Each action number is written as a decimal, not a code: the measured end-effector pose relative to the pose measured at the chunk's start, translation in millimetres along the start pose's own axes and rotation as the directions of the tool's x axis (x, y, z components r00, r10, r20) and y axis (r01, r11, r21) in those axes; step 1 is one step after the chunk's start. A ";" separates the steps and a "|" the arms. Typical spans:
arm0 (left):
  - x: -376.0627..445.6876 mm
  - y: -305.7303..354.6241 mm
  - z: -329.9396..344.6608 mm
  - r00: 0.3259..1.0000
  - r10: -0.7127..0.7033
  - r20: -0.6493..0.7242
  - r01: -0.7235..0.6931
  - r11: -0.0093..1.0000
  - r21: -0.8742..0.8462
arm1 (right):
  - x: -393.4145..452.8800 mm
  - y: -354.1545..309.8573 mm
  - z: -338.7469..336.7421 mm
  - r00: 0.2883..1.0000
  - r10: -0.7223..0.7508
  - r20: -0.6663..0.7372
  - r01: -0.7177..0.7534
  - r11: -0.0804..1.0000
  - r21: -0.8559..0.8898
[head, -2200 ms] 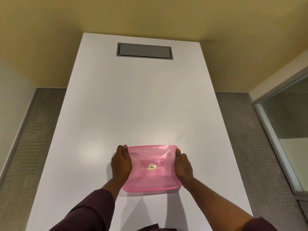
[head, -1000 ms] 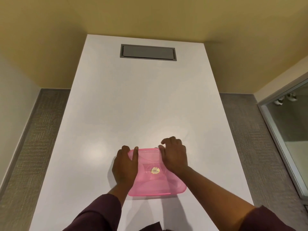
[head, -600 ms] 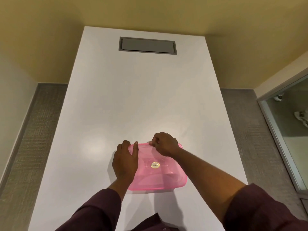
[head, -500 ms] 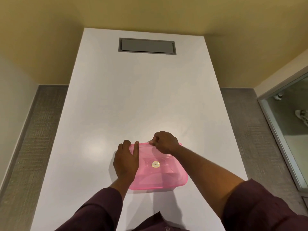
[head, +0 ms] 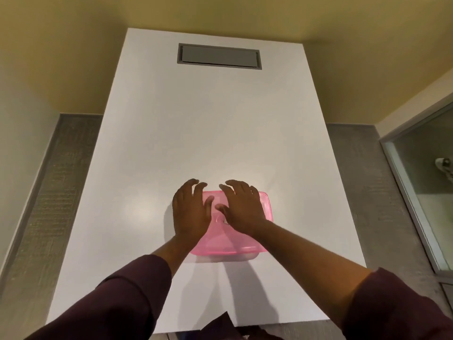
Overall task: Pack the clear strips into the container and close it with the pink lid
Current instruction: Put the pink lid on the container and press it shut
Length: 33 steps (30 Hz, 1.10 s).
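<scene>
Pink lid (head: 245, 244) seated on container (head: 228, 257), at 6 o'clock on white tabletop (head: 208, 133). Left hand (head: 188, 212) and right hand (head: 244, 208) flat on lid, fingers spread, gripping nothing; likely pressing to seat rim. Clear strips not discernible. Grey hatch (head: 219, 56) at 12 o'clock.

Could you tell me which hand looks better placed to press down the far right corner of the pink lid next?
Probably the right hand. It lies spread flat on the translucent pink plastic lid, nearer the exposed far right corner. The left hand covers the lid's left edge on the white table.
</scene>
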<state>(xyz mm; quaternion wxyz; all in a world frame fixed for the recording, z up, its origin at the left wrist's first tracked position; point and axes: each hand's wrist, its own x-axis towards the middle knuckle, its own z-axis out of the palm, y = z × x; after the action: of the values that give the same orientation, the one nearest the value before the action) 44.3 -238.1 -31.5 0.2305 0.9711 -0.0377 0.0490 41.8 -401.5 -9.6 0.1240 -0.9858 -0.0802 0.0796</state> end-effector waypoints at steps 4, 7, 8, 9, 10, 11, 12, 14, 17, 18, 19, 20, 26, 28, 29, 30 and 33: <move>-4.3 -3.0 -12.1 0.903 0.280 0.324 -0.244 0.958 -0.147 | -28.9 22.6 -11.5 0.979 -0.101 0.177 0.094 0.994 0.047; -1.7 -6.5 -22.7 0.711 0.330 0.622 -0.363 0.929 -0.078 | -41.8 43.4 -23.2 0.922 -0.092 0.376 0.119 0.992 -0.050; -1.5 -6.7 -26.4 0.665 0.326 0.672 -0.419 0.908 -0.025 | -46.0 47.3 -25.1 0.909 -0.093 0.407 0.145 0.985 -0.098; -1.9 -5.8 -29.6 0.636 0.318 0.703 -0.465 0.885 0.020 | -49.8 49.0 -25.7 0.903 -0.098 0.417 0.169 0.976 -0.136; -2.8 -4.0 -31.7 0.622 0.310 0.719 -0.496 0.867 0.055 | -52.3 48.9 -25.4 0.905 -0.101 0.413 0.183 0.970 -0.162; -3.9 -1.7 -32.9 0.620 0.302 0.724 -0.514 0.854 0.083 | -53.6 47.1 -24.6 0.911 -0.104 0.399 0.188 0.966 -0.177; -5.3 0.3 -33.4 0.625 0.295 0.723 -0.523 0.846 0.107 | -53.9 44.6 -23.1 0.919 -0.105 0.381 0.186 0.965 -0.183; -6.7 4.4 -34.7 0.638 0.286 0.715 -0.529 0.837 0.138 | -53.2 40.2 -22.5 0.933 -0.103 0.344 0.171 0.970 -0.174; -6.9 7.7 -36.7 0.656 0.286 0.698 -0.529 0.835 0.154 | -52.0 38.5 -24.8 0.944 -0.095 0.317 0.149 0.977 -0.153; -7.3 9.1 -37.0 0.661 0.284 0.694 -0.522 0.838 0.155 | -52.1 38.9 -25.2 0.945 -0.093 0.313 0.145 0.978 -0.148; -7.9 11.0 -36.6 0.666 0.278 0.692 -0.513 0.844 0.155 | -52.4 39.1 -25.3 0.947 -0.091 0.308 0.141 0.980 -0.144; -8.1 12.8 -35.4 0.668 0.272 0.693 -0.505 0.849 0.154 | -52.5 39.2 -25.1 0.949 -0.089 0.301 0.135 0.981 -0.138; -7.8 13.5 -31.8 0.663 0.273 0.697 -0.491 0.862 0.130 | -51.9 36.6 -19.6 0.963 -0.057 0.264 0.096 0.986 -0.137; -8.4 10.9 -32.2 0.665 0.283 0.691 -0.477 0.873 0.102 | -51.6 37.8 -16.9 0.962 -0.057 0.265 0.099 0.984 -0.149; -8.6 10.3 -32.7 0.668 0.287 0.686 -0.468 0.880 0.087 | -51.6 39.6 -15.9 0.963 -0.060 0.264 0.101 0.985 -0.143; -8.8 9.7 -33.3 0.672 0.293 0.680 -0.459 0.886 0.071 | -51.8 41.9 -14.9 0.963 -0.068 0.261 0.104 0.986 -0.129; -11.3 5.2 -34.5 0.689 0.306 0.656 -0.438 0.898 0.040 | -53.5 49.5 -12.1 0.963 -0.094 0.253 0.123 0.987 -0.102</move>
<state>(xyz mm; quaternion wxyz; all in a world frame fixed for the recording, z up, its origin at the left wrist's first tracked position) 29.9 -226.6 0.2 0.0936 0.9188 -0.3051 -0.2325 -1.3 -461.2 -3.4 0.0593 -0.9678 -0.1536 0.1903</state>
